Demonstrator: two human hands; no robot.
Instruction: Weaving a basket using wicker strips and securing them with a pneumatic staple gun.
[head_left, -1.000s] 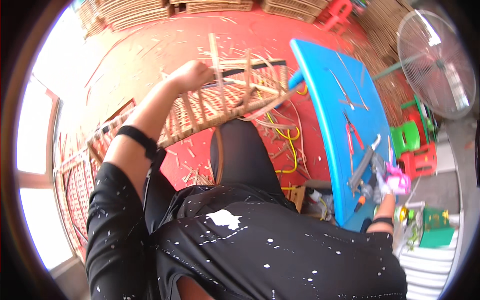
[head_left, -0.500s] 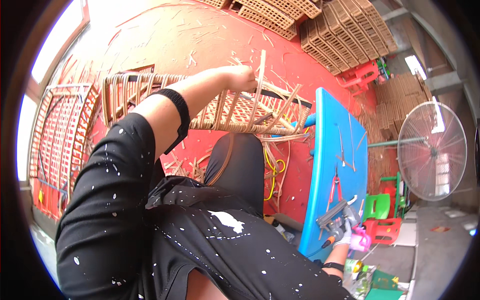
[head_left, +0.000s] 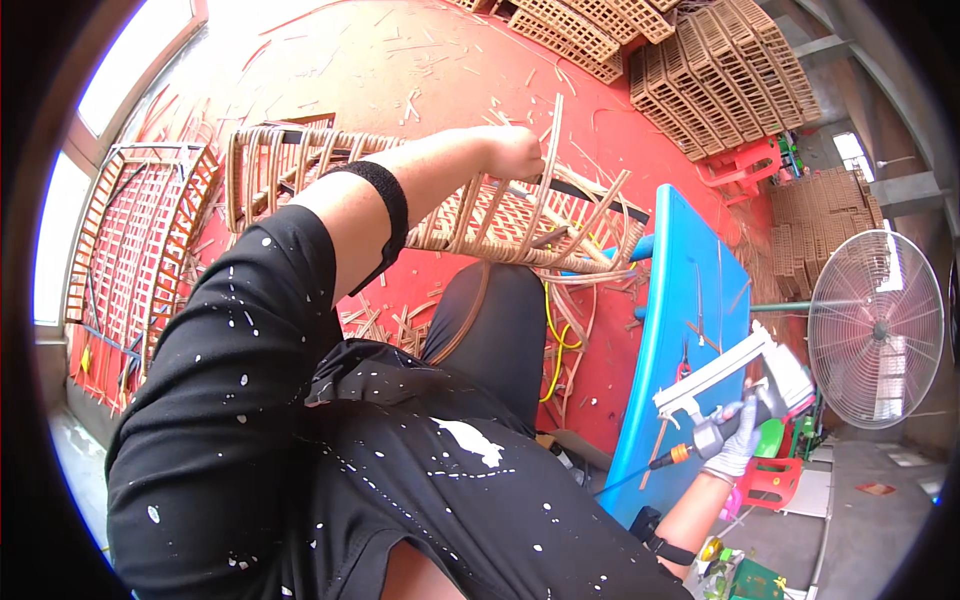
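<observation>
My left hand (head_left: 515, 152) is closed at the far rim of a long woven rattan basket (head_left: 470, 238), apparently on a pale rattan strip (head_left: 552, 140) that sticks up beside its fingers. The fingertips are partly hidden. Loose strip ends stick out at the basket's right end, near the blue table (head_left: 675, 265). Over the table's near right part, my gloved right hand (head_left: 735, 442) grips a pneumatic staple gun (head_left: 785, 385) by its handle. An air hose (head_left: 628, 480) with an orange coupling runs from the handle's end.
On the table lie red-handled pliers (head_left: 684, 366) and thin strips. Another rattan frame (head_left: 140, 240) stands at the left. Stacked woven baskets (head_left: 720, 75) rise at the far right, and a large fan (head_left: 875, 330) stands beyond the table. Rattan scraps litter the red floor (head_left: 400, 60).
My right hand has raised the staple gun off the table's near part and turned it. My left hand stays at the basket rim; the whole view has shifted slightly.
</observation>
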